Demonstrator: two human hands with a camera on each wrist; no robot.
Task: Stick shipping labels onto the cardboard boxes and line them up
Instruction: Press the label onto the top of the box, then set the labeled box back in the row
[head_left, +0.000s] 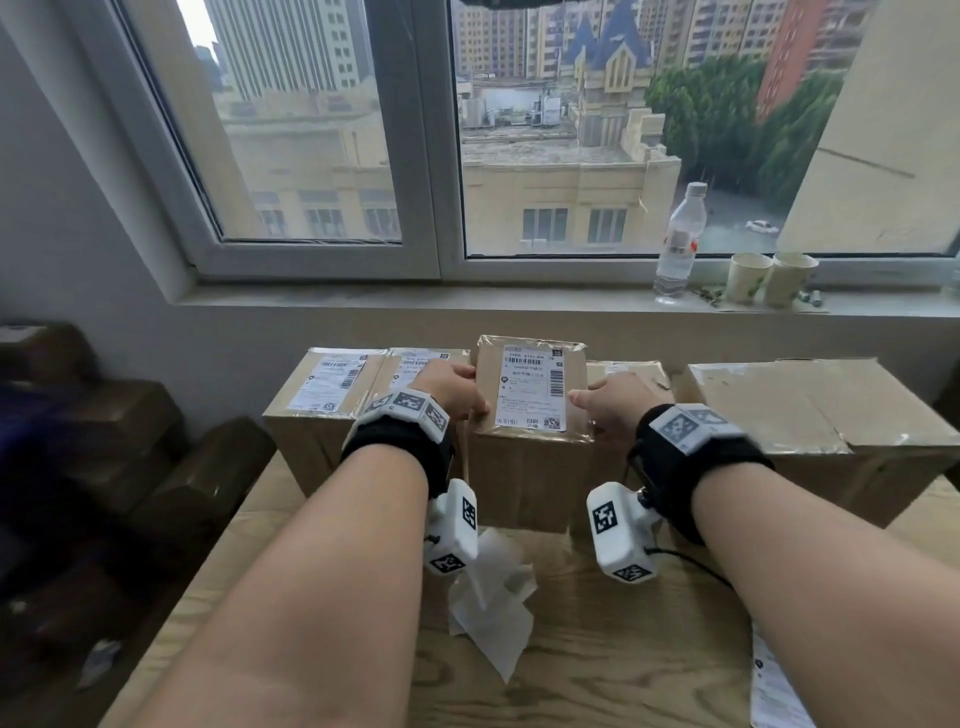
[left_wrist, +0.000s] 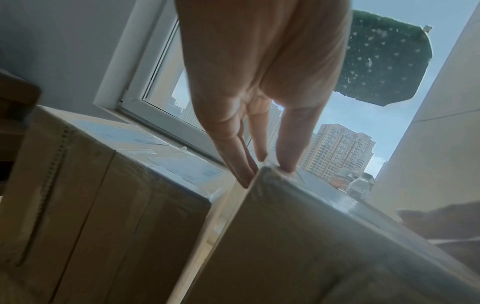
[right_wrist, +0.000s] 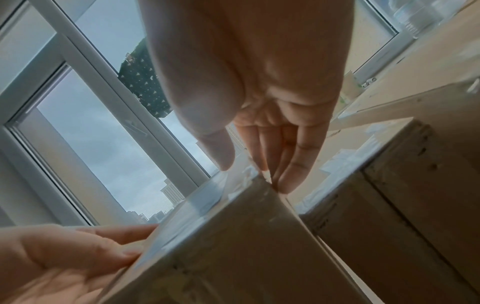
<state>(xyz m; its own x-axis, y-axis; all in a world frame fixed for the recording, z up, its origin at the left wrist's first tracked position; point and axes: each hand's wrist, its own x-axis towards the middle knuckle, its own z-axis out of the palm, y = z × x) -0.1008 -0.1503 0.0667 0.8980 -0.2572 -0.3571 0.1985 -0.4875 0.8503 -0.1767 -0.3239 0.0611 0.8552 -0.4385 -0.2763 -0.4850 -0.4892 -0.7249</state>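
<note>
A tall cardboard box (head_left: 524, 467) with a white shipping label (head_left: 532, 387) on its top stands in the middle of the row, its front face nearer to me than its neighbours. My left hand (head_left: 457, 389) grips its top left edge, thumb on top and fingers down the side. My right hand (head_left: 613, 402) grips the top right edge the same way. The left wrist view shows the left hand (left_wrist: 265, 172) at the box (left_wrist: 298, 236) corner. In the right wrist view the right hand (right_wrist: 255, 174) pinches the box (right_wrist: 233, 246) edge.
Two labelled boxes (head_left: 311, 410) (head_left: 410, 369) stand to the left, one box (head_left: 628, 374) just behind my right hand, and a large unlabelled box (head_left: 810, 410) at the right. Peeled backing papers (head_left: 493, 613) lie on the wooden table (head_left: 597, 675). A bottle (head_left: 680, 244) and cups (head_left: 769, 278) stand on the windowsill.
</note>
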